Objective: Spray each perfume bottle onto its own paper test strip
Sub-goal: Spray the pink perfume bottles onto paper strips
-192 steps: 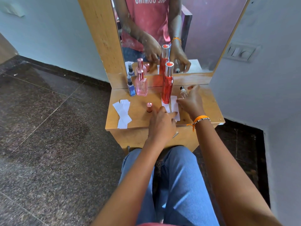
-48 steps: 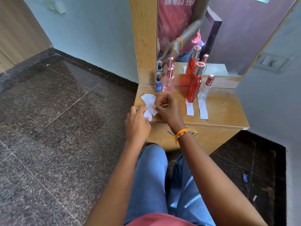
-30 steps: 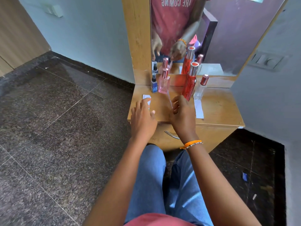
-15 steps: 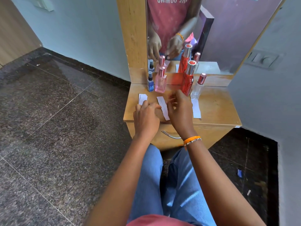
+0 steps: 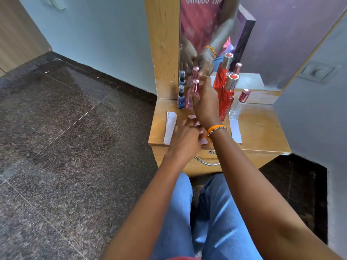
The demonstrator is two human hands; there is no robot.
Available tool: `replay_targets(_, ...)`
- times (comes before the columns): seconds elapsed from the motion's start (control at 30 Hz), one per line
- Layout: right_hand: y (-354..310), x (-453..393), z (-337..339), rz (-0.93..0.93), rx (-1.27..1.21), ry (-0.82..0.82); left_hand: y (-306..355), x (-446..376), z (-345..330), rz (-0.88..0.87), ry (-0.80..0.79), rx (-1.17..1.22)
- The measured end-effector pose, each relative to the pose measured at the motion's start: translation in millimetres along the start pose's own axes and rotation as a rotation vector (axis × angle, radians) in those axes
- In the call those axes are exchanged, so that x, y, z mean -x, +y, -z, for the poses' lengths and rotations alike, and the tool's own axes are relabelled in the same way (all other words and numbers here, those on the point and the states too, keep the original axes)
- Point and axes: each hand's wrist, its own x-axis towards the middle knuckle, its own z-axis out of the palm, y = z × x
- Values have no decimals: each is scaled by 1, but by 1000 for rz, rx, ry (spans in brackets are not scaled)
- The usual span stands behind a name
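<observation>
Several perfume bottles stand at the back of the small wooden table [image 5: 262,128]: a small blue bottle [image 5: 181,100], a pink bottle [image 5: 191,94], a tall red bottle [image 5: 227,98] and a clear bottle with a rose cap [image 5: 239,106]. My right hand [image 5: 206,104] is closed around the pink bottle, which stands on the table. My left hand [image 5: 185,139], blurred, lies with fingers spread over a paper strip [image 5: 204,140] in the middle. A stack of white strips [image 5: 170,128] lies at the left, and one strip [image 5: 235,132] lies in front of the clear bottle.
A mirror [image 5: 253,44] in a wooden frame rises right behind the bottles and doubles them. A grey wall [image 5: 315,109] closes the right side. A drawer handle [image 5: 206,162] sits under the table's front edge, above my knees.
My right hand left the middle strip and went up to the pink bottle. My left hand slid right onto that strip. The camera has moved closer to the table.
</observation>
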Motion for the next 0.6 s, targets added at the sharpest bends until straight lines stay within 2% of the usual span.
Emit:
replay_targets(0.13,-1,7,4,36,13,34,4,9,-12,-6,-87,117)
replay_targets(0.27,-5,18,14,55,-53,62,2,19,-22,29,85,100)
replay_targets(0.4,-14,31,30,85,-122,98,1,25,-20,81,107,183)
replay_targets(0.6,-25,40,57,103,-257,196,8,21,13,202,241,632)
